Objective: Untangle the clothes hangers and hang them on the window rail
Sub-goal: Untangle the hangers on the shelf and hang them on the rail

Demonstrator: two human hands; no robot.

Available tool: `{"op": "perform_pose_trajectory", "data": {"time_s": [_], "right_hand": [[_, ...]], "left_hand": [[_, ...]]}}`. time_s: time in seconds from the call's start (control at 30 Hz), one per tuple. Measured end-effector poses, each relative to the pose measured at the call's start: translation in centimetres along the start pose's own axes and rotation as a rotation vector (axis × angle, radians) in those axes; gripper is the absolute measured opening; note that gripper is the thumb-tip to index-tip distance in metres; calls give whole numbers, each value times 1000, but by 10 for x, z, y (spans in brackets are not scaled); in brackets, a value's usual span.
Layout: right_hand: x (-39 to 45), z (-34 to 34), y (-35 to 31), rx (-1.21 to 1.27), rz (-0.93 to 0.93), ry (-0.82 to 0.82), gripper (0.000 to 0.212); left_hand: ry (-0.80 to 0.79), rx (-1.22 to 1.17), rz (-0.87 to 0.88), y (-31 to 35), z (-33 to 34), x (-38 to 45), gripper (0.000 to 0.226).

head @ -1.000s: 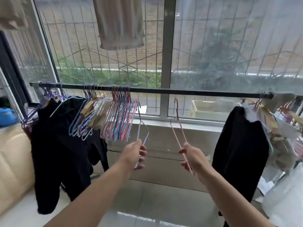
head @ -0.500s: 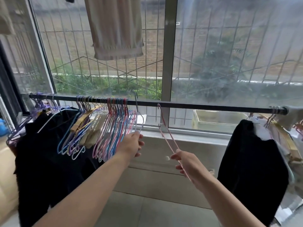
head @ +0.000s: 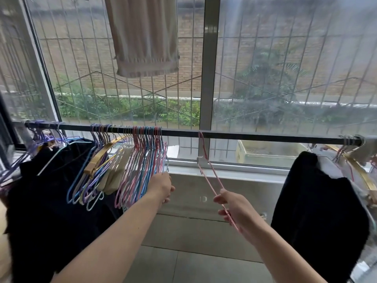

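Head view: pink hanger (head: 210, 172) now on rail (head: 265, 137).

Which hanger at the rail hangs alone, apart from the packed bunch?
The thin pink wire hanger gripped by the right hand: its hook sits at the black window rail mid-span, while the other hangers crowd together toward the rail's ends.

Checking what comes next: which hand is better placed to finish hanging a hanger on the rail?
Probably the right hand: its pink hanger already has its hook at the rail, in the bare stretch. The left hand is at the crowded hanger bunch.
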State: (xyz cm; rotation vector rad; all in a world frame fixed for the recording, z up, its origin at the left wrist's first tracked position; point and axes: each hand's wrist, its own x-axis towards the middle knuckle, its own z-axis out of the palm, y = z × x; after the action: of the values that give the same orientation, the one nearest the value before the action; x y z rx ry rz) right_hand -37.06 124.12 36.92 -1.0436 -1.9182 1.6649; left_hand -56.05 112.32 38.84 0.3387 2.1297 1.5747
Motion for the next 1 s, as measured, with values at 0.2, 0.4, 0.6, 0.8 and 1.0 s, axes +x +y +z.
{"op": "perform_pose_trajectory", "data": {"time_s": [0.2,0.4,0.6,0.8,1.0], "right_hand": [[1,19,-1,-5,-14,-31,43],[12,49,-14,-45,-62,-68,39],[62,104,-58,-4,-23,-37,39],[72,160,-37,-191,-76,-60,42],[71,181,-33,-354,-155,-53,50]], "left_hand": [[-121,93,12,-14,-9,-19,40],[-104,260,73,-33,-50,-50,58],[10,225,96,-25,-101,-55,28],[43,153,55,-37,-137,-60,16],[39,135,44,-41,-160,-65,17]]}}
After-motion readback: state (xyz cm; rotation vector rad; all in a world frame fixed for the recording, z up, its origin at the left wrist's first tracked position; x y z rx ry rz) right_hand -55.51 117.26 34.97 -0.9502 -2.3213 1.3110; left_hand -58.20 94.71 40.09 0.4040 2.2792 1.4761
